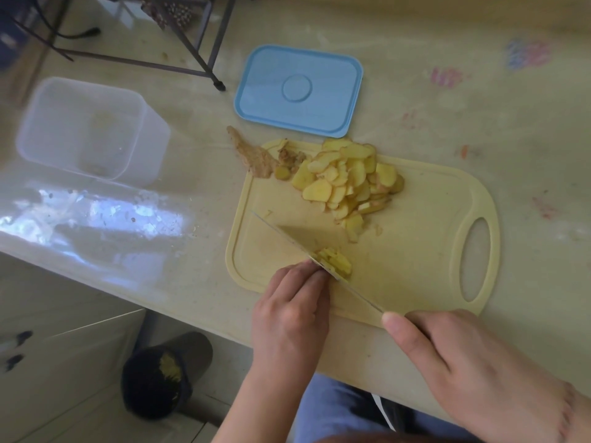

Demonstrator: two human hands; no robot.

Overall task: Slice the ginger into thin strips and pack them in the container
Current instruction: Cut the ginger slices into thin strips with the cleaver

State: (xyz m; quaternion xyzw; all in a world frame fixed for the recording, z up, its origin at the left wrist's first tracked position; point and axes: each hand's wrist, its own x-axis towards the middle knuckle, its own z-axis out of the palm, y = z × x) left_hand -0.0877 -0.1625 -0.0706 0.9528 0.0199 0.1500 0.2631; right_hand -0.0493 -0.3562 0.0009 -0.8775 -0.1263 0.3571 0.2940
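Clear plastic container (pixel 84 131) sits open and upright on the worktop (pixel 479 100), well to the left of the cutting board (pixel 415 251), apart from it; contents too faint to tell. Below the worktop edge, left of the board, a dark bin (pixel 160 375) stands on the floor with yellowish scraps inside. Blue lid (pixel 299 90) lies flat on the worktop just beyond the board's far left corner, not touching the container. Ginger peel (pixel 256 155) lies across the board's far left corner, partly on the worktop. Pile of ginger slices (pixel 348 180) is heaped on the far part of the board, spilling toward its middle. Left hand (pixel 292 318) comes in at the board's near left edge, fingers (pixel 307 273) curled down, pressing a small stack of ginger (pixel 335 262) on the near left part of the board. Knife (pixel 303 247) blade runs diagonally from the board's left side toward its near edge, edge down against the stack, right beside the left fingertips. Right hand (pixel 463 356) is at the board's near right edge, fingers clenched round the knife handle, thumb along the blade's back end; handle itself hidden by the hand. The board's handle hole is at its right end.
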